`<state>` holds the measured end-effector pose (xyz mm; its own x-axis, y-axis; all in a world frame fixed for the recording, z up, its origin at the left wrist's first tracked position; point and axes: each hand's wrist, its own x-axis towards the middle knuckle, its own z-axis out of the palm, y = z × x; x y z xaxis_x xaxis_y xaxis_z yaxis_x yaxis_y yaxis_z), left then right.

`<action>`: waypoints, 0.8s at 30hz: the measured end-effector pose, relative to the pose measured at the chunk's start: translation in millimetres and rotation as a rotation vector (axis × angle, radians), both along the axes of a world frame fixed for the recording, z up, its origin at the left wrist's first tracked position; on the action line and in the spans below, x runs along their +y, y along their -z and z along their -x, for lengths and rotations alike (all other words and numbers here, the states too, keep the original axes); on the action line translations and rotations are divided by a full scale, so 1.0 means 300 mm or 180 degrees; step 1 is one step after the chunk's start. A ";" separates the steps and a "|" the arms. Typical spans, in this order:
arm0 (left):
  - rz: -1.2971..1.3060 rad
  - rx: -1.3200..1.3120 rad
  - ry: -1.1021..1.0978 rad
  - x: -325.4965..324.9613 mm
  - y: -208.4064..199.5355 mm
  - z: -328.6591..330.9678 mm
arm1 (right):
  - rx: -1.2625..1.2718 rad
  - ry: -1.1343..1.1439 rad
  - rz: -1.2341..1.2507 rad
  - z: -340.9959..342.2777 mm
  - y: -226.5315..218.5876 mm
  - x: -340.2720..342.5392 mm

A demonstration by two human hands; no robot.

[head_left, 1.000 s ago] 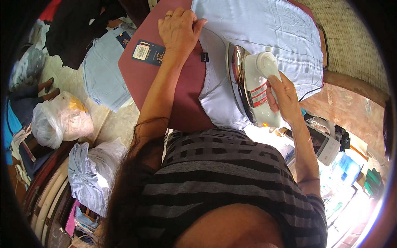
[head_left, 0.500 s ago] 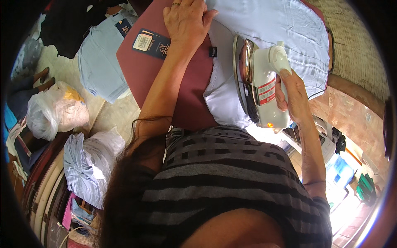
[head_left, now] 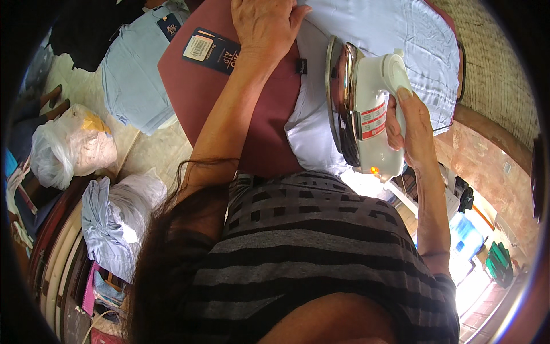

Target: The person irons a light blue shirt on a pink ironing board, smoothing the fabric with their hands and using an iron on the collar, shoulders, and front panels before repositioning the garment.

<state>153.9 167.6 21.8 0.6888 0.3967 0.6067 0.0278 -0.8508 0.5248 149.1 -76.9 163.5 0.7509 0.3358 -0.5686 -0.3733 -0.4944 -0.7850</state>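
My right hand (head_left: 413,129) grips the handle of a white iron (head_left: 372,86) with a chrome base edge and a lit orange lamp. The iron is turned on its side, its soleplate edge facing left, over a light blue garment (head_left: 395,28). I cannot tell whether it touches the cloth. My left hand (head_left: 266,28) rests at the top edge of view, by the garment's left border, thumb stretched out; its fingertips are cut off. Beneath lies a maroon-covered ironing board (head_left: 266,135). Near my left forearm is a dark blue tag (head_left: 212,51) with a white sticker.
Another light blue garment (head_left: 134,74) with a dark tag lies left of the board, beside black cloth (head_left: 86,34). On the left are a clear plastic bag (head_left: 71,146) and a bundle of pale cloth (head_left: 117,215). A curved wooden edge (head_left: 495,135) runs along the right.
The iron and my right hand have shifted slightly up. My left hand has moved slightly right and up. The view itself has shifted a little.
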 end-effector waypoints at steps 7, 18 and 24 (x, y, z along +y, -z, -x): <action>0.0017 0.0054 -0.0005 0.002 -0.004 0.006 | -0.0077 -0.0013 0.0029 0.013 0.016 0.022; -0.0003 0.0000 -0.0014 -0.004 0.002 -0.005 | -0.0045 0.0066 0.0019 0.018 0.013 0.037; 0.0041 0.0081 0.0019 0.003 0.005 0.001 | -0.0007 0.0191 0.0039 0.042 0.019 -0.003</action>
